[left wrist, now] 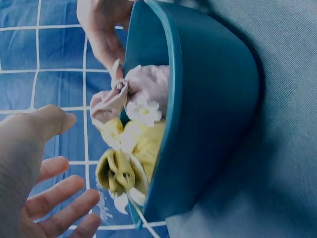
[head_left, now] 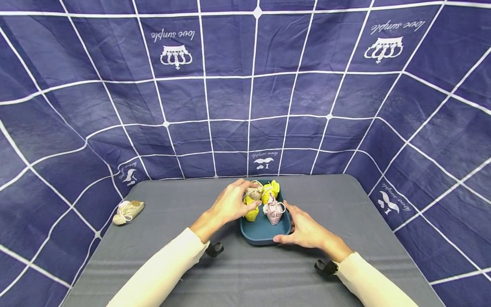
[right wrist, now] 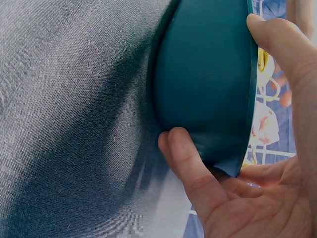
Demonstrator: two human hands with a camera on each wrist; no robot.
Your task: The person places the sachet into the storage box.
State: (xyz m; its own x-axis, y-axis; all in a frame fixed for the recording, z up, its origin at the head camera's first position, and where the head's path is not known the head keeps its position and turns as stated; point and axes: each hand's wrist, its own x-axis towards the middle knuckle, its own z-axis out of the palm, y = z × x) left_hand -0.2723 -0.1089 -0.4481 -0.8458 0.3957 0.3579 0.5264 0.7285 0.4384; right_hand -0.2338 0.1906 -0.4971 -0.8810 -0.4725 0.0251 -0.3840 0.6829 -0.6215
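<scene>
A teal plastic bin (head_left: 264, 234) stands on the grey cloth and holds several small drawstring pouches. Among them are a pink pouch (head_left: 274, 212), a yellow pouch (head_left: 270, 190) at the back, another yellow pouch (head_left: 251, 211) at the left and a beige pouch (head_left: 255, 192). Above the bin's left side hovers my left hand (head_left: 232, 202), its fingers spread and holding nothing; the left wrist view shows a gap between them and the pouches. At the right side, my right hand (head_left: 307, 228) grips the bin, thumb (right wrist: 272, 34) at the rim and fingers (right wrist: 185, 153) against the outer wall.
A beige drawstring pouch (head_left: 129, 211) lies at the far left of the grey cloth (head_left: 180, 200), apart from the bin. Blue cloth (head_left: 230, 98) with white grid lines hangs around the back and sides.
</scene>
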